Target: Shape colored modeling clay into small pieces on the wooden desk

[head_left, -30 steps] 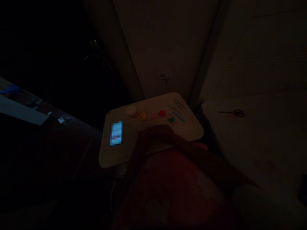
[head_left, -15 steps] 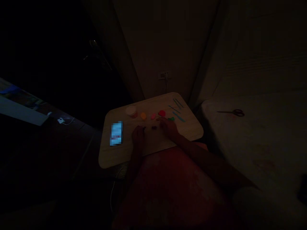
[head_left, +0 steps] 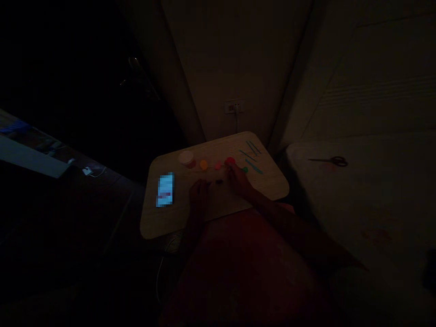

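The room is very dark. A small light wooden lap table (head_left: 265,186) stands in front of me. My right hand (head_left: 238,178) reaches to the red clay lump (head_left: 230,160), fingertips at its near edge, partly covering a green lump (head_left: 245,170). My left hand (head_left: 199,193) rests on the table close to a small dark piece (head_left: 219,182). It is too dark to make out the fingers of either hand. An orange lump (head_left: 203,164) and a pink lump (head_left: 218,165) lie in the same row.
A lit phone (head_left: 165,189) lies on the table's left side, and a white cup (head_left: 187,159) stands behind it. Several teal modelling tools (head_left: 252,152) lie at the back right. Scissors (head_left: 330,160) lie on the bed at right. A wall outlet (head_left: 234,107) with a cable is behind.
My hands were together over the table's middle. They have parted: the right went forward to the red lump, the left stayed near the middle. A small dark piece now shows between them.
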